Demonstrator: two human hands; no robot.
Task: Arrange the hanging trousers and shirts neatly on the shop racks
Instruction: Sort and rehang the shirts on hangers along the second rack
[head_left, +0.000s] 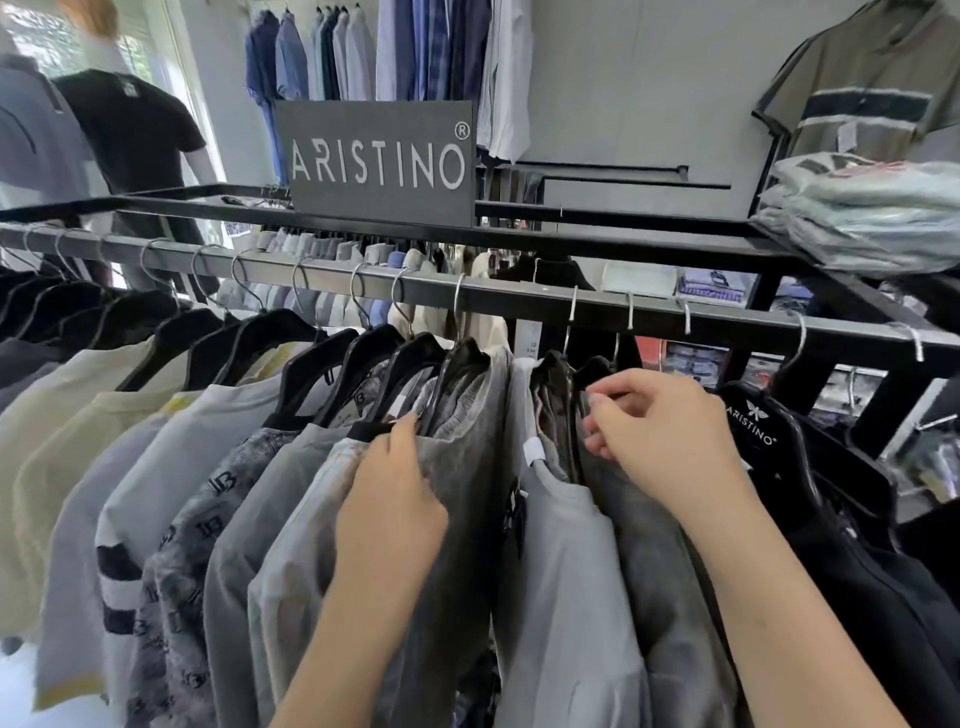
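A black rack rail (509, 296) runs across the view, hung with shirts on black hangers. My left hand (389, 499) lies on the shoulder of a dark grey shirt (467, 467), fingers reaching its collar edge. My right hand (660, 431) has curled fingers at the hanger neck of another grey shirt (649, 561), seemingly gripping it. A light grey shirt (561, 571) hangs between the two hands. Cream, lilac and patterned shirts (171, 467) hang to the left. Black garments (857, 571) on a branded hanger hang to the right.
A grey brand sign (379, 161) stands on the rack's top frame. Folded pale shirts (872, 218) are stacked at the right on it. Blue and white shirts (395, 52) hang on the back wall. A mannequin in a black tee (135, 130) stands at the left.
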